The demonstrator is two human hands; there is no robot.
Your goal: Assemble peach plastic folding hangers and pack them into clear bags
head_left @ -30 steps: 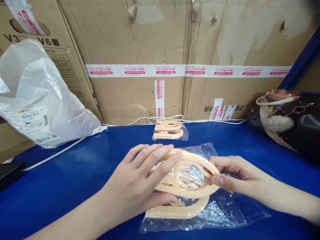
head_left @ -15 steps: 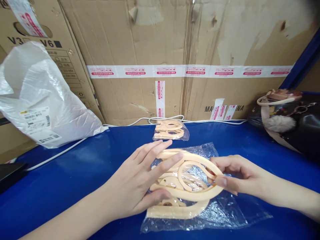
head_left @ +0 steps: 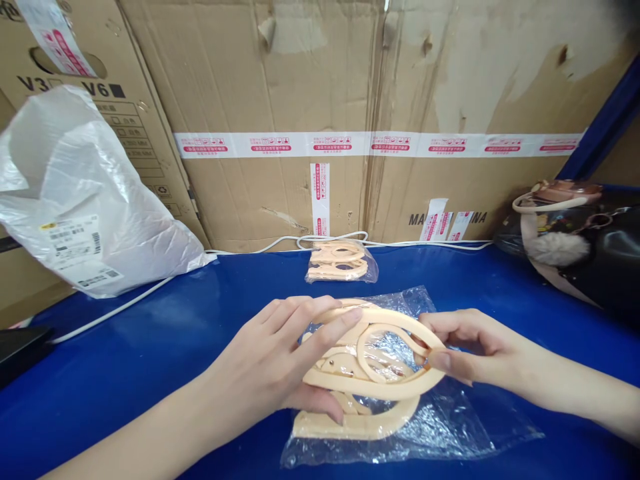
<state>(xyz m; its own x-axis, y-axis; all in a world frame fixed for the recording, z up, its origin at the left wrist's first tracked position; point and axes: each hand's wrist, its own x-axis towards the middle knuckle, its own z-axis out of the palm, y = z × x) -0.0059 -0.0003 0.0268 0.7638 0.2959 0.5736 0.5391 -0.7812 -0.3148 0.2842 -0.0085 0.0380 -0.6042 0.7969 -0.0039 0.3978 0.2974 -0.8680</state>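
Observation:
A peach plastic folding hanger [head_left: 385,385], folded into an oval loop, lies between my hands over a clear plastic bag [head_left: 445,427]. Its right tip is pinched between the thumb and fingers of my right hand [head_left: 480,347]. My left hand [head_left: 280,353] grips the left end, index finger along the upper bar and thumb low beside the lower bar. Beneath it, a second peach folding hanger [head_left: 365,427] rests in the bag. The fingers of my left hand hide part of the left ends.
Behind, a smaller clear bag of peach hangers [head_left: 343,260] lies near a white cable [head_left: 420,243]. A white mailer bag [head_left: 95,207] leans at left, above a dark flat object [head_left: 23,353]. Cardboard boxes [head_left: 280,80] form the back wall. A black bag [head_left: 610,260] sits at right.
My left thumb has slid down, and the left fingers have curled closer around the hanger's left end. The hanger has shifted very slightly; my right hand keeps its pinch.

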